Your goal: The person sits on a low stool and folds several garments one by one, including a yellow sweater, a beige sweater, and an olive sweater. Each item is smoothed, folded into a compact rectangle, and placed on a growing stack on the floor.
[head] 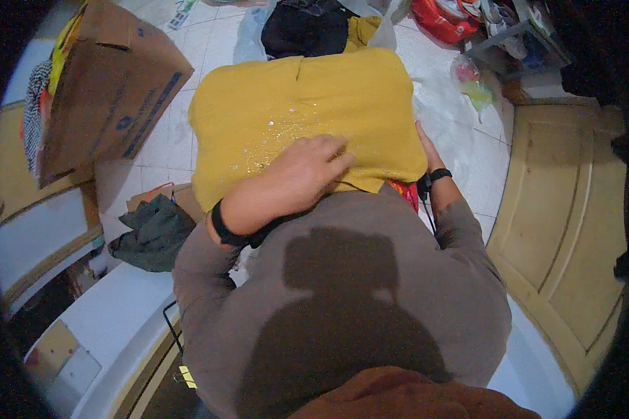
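Note:
Across my lap lies a folded yellow garment (304, 89), with shiny beads or sequins scattered over its middle. My left hand (314, 165) rests palm down on its lower part, the fingers bent and a little apart on the cloth. At the garment's right edge is my right hand (429, 146); its fingers are mostly hidden behind or under the cloth, so its grip is not visible. Both wrists wear black bands. Some red patterned fabric (406, 193) shows below the garment's lower right corner.
On the left a tilted cardboard box (118, 84) holds clothes. Ahead, a plastic bag (251, 31) contains dark cloth (306, 29). Dark green cloth (154, 235) lies at my left. A red bag (443, 21) and clear plastic (445, 115) are ahead right, a wooden door (561, 204) to the right.

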Demonstrator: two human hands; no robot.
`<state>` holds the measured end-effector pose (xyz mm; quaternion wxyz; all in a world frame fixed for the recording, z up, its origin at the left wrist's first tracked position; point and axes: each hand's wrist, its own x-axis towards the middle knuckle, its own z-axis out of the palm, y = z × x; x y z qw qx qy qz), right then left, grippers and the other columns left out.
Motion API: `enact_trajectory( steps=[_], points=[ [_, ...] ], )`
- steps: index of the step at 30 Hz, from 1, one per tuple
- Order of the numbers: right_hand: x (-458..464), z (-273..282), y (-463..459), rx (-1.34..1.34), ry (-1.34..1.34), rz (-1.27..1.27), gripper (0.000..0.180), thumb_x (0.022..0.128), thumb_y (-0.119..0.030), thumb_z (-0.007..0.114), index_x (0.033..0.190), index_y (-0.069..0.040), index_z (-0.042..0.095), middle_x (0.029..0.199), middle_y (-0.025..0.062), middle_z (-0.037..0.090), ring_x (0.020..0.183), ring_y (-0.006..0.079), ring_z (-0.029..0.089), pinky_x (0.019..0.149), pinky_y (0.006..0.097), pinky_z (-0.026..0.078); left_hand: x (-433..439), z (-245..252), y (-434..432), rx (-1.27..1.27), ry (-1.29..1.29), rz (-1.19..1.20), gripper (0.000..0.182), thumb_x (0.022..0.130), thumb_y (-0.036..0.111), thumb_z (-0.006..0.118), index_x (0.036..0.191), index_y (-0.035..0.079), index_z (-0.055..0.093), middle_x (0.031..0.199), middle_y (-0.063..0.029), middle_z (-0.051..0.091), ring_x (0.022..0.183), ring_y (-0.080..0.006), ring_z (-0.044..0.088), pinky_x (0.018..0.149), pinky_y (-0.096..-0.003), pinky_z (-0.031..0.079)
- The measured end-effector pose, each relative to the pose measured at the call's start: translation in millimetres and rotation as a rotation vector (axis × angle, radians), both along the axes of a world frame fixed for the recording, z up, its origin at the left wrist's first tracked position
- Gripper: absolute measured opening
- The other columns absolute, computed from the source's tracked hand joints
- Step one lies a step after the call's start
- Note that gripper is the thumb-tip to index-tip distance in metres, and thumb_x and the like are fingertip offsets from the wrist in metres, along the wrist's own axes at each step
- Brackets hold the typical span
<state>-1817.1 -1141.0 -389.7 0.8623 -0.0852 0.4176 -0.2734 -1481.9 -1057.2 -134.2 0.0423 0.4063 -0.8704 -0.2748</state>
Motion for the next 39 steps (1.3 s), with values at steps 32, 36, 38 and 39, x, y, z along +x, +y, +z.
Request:
enact_trajectory(
  steps=[32,36,38,39],
  points=[
    [-45.9,139.3,-44.6,-0.713,0.163,-0.723,0.055,0.086,0.008,0.047,0.14,-0.002,0.042,0.137,0.0174,0.051,0.126,0.0346,0.051,0.105,0.0487,0.044,-37.4,-45.3,-40.3,0.072,0.013,-0.269,0.039,0.086,0.023,0.062,0.121,0.007,0.059,0.127,-0.0161,0.057,0.112,-0.0348,0.058,0.092,-0.0469,0.047],
    [-9.0,206.3,-38.7,-1.342,0.837,-0.508,0.039,0.091,0.006,0.047,0.129,-0.002,0.052,0.127,0.014,0.058,0.116,0.0277,0.057,0.099,0.0343,0.046,27.1,-6.2,-42.1,0.193,0.55,0.305,0.043,0.09,0.023,0.064,0.128,0.006,0.057,0.125,-0.0142,0.06,0.114,-0.0269,0.06,0.095,-0.0398,0.048],
    [16.5,223.4,-25.9,-1.841,1.133,0.079,0.045,0.085,0.003,0.056,0.129,-0.007,0.053,0.129,0.0136,0.058,0.112,0.029,0.06,0.096,0.0431,0.047,63.9,9.0,-47.5,0.32,0.742,0.66,0.049,0.095,0.029,0.059,0.136,0.004,0.048,0.131,-0.0156,0.057,0.117,-0.0248,0.058,0.096,-0.0354,0.048],
    [30.3,227.4,-17.8,-1.826,1.133,0.324,0.048,0.082,0.001,0.06,0.128,-0.009,0.054,0.13,0.013,0.057,0.109,0.0292,0.061,0.096,0.046,0.047,79.2,11.9,-44.7,0.334,0.992,0.802,0.048,0.098,0.031,0.055,0.136,0.003,0.047,0.127,-0.0168,0.059,0.115,-0.0255,0.06,0.093,-0.0349,0.05]
  ],
)
